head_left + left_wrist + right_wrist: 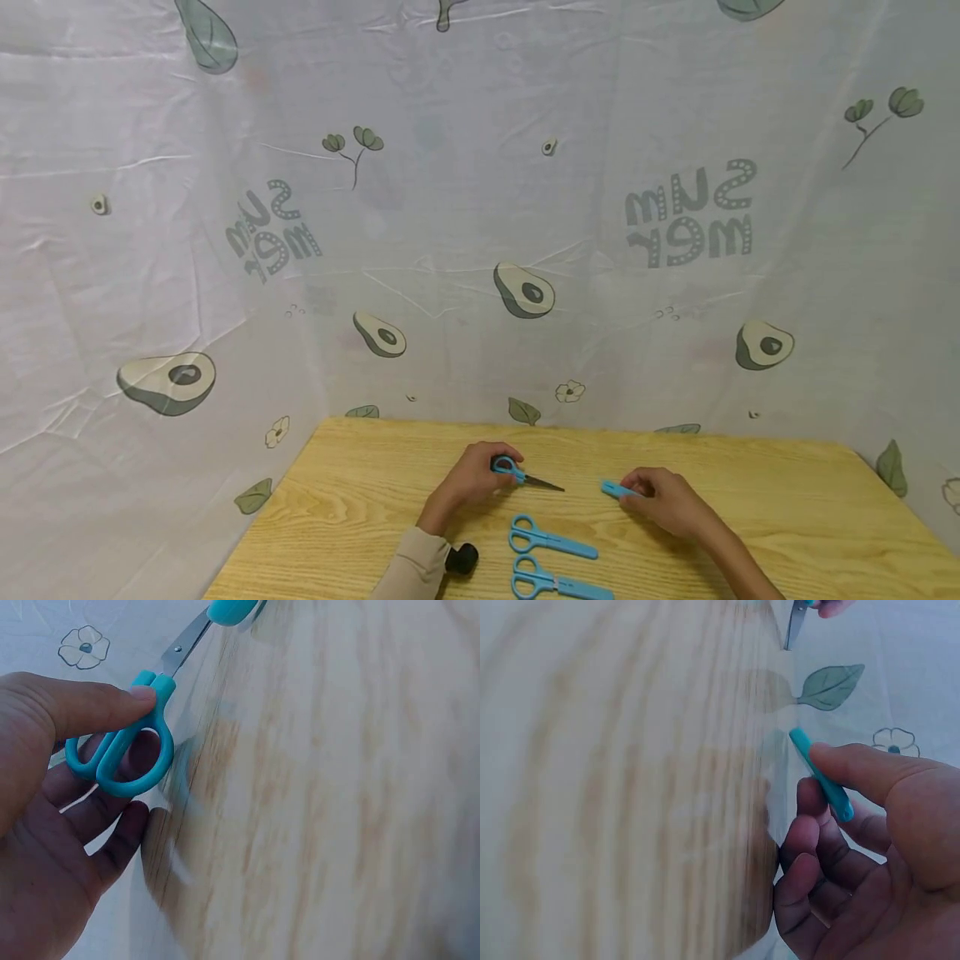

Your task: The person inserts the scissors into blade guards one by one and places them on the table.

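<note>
My left hand [472, 475] pinches a pair of small scissors [169, 688] by the blue handles, thumb on top. Their bare metal blades point right in the head view. My right hand [666, 502] holds a slim blue scissors cover [826, 780] between thumb and fingers. In the head view the cover [615, 489] and the blade tips are a short gap apart. Two more blue-handled scissors lie nearer on the table, one upper pair [572, 546] and one lower pair [585, 589], both with blue covers over their blades.
The wooden table [360, 500] has a pale printed cloth [450, 208] hanging behind it and along its sides. A black rounded object [461, 559] sits at my left wrist, by the beige sleeve [416, 562].
</note>
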Demonstrator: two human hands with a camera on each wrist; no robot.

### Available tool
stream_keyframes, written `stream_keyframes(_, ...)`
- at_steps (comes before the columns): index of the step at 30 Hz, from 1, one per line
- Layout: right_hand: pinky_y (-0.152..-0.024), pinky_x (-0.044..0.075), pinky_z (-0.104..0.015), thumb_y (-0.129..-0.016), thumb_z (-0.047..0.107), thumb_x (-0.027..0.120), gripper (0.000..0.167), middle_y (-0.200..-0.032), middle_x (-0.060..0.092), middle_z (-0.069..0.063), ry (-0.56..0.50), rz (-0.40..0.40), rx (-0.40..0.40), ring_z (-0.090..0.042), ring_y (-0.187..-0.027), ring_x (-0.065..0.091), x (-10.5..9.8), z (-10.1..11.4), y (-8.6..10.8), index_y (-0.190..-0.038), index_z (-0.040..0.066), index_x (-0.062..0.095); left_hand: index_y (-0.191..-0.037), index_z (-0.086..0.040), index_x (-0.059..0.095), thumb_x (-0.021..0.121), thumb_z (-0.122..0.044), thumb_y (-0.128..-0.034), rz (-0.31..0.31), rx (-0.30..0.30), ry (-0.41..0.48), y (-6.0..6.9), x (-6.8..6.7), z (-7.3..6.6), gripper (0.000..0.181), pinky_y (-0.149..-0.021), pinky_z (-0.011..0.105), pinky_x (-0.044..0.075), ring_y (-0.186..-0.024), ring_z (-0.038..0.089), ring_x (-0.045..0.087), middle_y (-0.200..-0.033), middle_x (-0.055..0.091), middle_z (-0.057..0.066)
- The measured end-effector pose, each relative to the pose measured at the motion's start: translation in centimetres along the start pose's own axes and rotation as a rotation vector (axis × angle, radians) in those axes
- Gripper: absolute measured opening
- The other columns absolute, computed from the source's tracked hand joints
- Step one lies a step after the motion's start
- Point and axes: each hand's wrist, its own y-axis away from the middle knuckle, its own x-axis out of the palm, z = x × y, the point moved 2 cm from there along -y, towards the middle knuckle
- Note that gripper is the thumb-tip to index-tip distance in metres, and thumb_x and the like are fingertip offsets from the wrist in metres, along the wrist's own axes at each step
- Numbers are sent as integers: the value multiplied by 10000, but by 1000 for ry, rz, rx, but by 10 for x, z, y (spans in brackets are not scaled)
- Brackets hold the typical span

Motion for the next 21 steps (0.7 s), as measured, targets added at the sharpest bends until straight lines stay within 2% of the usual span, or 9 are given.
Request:
stream_keyframes(5, -669, 523, -255, -1043, 246, 716, 292, -1002, 718, -47, -12, 4, -11, -40, -828, 607, -2, -4, 11, -1211, 7, 715, -1156, -80, 799, 802, -68, -960, -36, 2, -17, 2, -1, 0, 196, -802, 213, 565, -884, 42, 660, -1097, 790, 64)
stream_keyframes(8, -629, 516, -259, -1042, 232, 715, 277, -949, 719, -43, -22, -11, -17, -41, -791, 619, -4, -5, 16, -1221, 21, 707, -1141, -61, 799, 794, -74, -971, -60, 15, -9, 2, -2, 0, 170, -766, 208, 542, -832, 14, 613, -1059, 788, 62)
stream_keyframes(14, -533, 464, -269, -1038, 197, 715, 284, -829, 693, -54, -58, -45, -7, -96, -664, 582, -6, 1, 22, -1253, 11, 706, -1186, -55, 781, 764, -92, -1001, -45, -2, 34, 5, -4, 1, 189, -673, 200, 553, -755, 24, 640, -1051, 777, 73)
stream_keyframes(18, -508, 431, -255, -1027, 216, 733, 311, -777, 652, -43, -78, -70, 9, -74, -591, 509, -4, 2, 23, -1262, 12, 729, -1228, -38, 757, 729, -87, -1026, -16, -35, 97, 8, -6, 1, 210, -598, 214, 586, -725, 66, 682, -1040, 752, 102)
stream_keyframes(21, -505, 409, -242, -1021, 231, 744, 313, -731, 588, -15, -92, -96, 31, -61, -562, 443, -1, 2, 25, -1259, 29, 750, -1243, -14, 743, 715, -66, -1029, -1, -46, 132, 10, -7, 1, 222, -586, 233, 608, -731, 104, 707, -1020, 732, 116)
